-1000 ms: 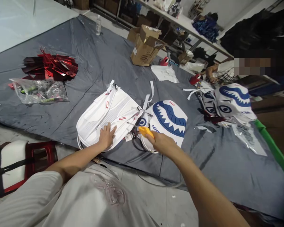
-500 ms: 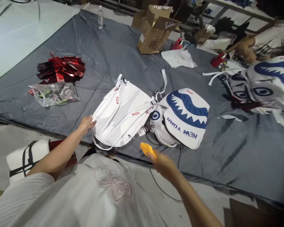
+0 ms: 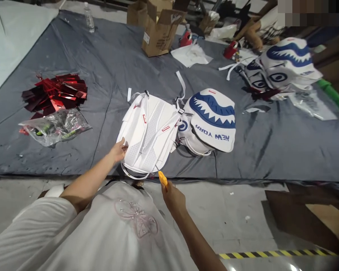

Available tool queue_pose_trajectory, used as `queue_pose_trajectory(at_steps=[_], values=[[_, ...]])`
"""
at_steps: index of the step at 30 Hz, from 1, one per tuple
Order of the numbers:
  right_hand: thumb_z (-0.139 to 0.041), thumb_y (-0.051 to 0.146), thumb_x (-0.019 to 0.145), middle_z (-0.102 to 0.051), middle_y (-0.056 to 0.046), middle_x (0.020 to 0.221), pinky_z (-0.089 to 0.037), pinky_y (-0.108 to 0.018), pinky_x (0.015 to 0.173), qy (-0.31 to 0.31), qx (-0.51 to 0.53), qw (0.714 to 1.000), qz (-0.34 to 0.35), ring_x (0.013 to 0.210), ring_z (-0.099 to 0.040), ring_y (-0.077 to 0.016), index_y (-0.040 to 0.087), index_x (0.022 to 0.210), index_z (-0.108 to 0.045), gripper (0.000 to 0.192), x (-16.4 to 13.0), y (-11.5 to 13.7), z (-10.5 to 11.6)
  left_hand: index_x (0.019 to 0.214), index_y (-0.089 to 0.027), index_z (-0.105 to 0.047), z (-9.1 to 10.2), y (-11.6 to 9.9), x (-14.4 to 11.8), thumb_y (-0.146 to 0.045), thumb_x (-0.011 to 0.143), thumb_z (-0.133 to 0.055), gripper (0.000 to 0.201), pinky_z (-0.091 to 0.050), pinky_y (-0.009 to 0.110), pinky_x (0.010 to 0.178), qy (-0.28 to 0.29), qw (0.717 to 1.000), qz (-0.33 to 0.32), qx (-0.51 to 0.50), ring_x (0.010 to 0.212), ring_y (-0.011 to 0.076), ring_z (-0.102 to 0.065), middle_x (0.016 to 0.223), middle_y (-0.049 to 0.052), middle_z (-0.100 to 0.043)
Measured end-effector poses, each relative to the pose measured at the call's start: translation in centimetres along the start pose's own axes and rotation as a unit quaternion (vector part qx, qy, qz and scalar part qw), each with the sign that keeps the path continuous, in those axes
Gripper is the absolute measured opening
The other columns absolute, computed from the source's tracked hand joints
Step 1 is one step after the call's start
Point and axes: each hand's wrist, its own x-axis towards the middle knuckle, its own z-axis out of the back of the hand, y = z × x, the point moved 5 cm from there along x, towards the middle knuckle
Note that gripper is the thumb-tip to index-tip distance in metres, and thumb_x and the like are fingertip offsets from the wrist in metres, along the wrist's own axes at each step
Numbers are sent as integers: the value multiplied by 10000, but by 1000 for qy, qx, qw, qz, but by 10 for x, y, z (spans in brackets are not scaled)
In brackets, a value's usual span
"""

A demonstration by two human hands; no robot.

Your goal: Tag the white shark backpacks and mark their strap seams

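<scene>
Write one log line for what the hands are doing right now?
left hand: touching white backpack edge | right hand: grip shut on yellow tool | shark-face bag: beside backpack | surface: grey sheet
</scene>
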Motion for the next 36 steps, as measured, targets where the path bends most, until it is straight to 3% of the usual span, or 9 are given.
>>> queue_pose_trajectory(at_steps=[5,12,17,24,31,36], values=[[-343,448,1056,-750,-107,921,-446,-288,666,-20,35,999,5,870,-729,-254,195,1159,-614,385,12,30,-8,1239,-123,-563,-5,2,-8,-582,998,-314,575,-589,435,911,135,990,28,-18,986,259,-723,1033,161,-707],[-351,402,1061,-735,-115,873,-412,-276,625,-79,39,990,-112,825,-727,-256,152,1180,-610,379,8,5,-12,1414,-113,-463,-13,7,4,-726,934,-317,793,-482,502,1061,240,970,36,-31,1165,304,-664,1192,195,-691],[-332,388,1067,-723,-150,892,-410,-257,618,-111,54,982,-140,830,-721,-240,121,1193,-615,409,28,8,-15,1436,-108,-452,-19,9,6,-799,873,-368,895,-454,536,1073,294,955,49,-14,1223,340,-626,1252,225,-664],[-347,382,1053,-727,-140,884,-412,-254,603,-117,106,981,-116,787,-709,-232,110,1230,-609,417,32,-11,-19,1423,-136,-464,-20,11,-2,-776,851,-471,859,-446,550,1068,324,945,42,11,1258,355,-602,1303,239,-635],[-162,422,1067,-727,-103,888,-453,-253,639,-106,193,973,-68,821,-703,-219,117,1191,-599,546,24,-26,-34,1443,-106,-438,-17,20,4,-761,870,-453,870,-425,547,1103,318,947,32,-1,1306,356,-566,1305,241,-633],[-107,491,1044,-707,-114,835,-442,-269,601,-108,227,965,-77,751,-690,-239,112,1179,-595,632,-1,-32,-54,1454,-104,-434,-19,19,3,-723,906,-427,826,-409,518,1134,316,949,22,-6,1322,335,-556,1310,224,-637]])
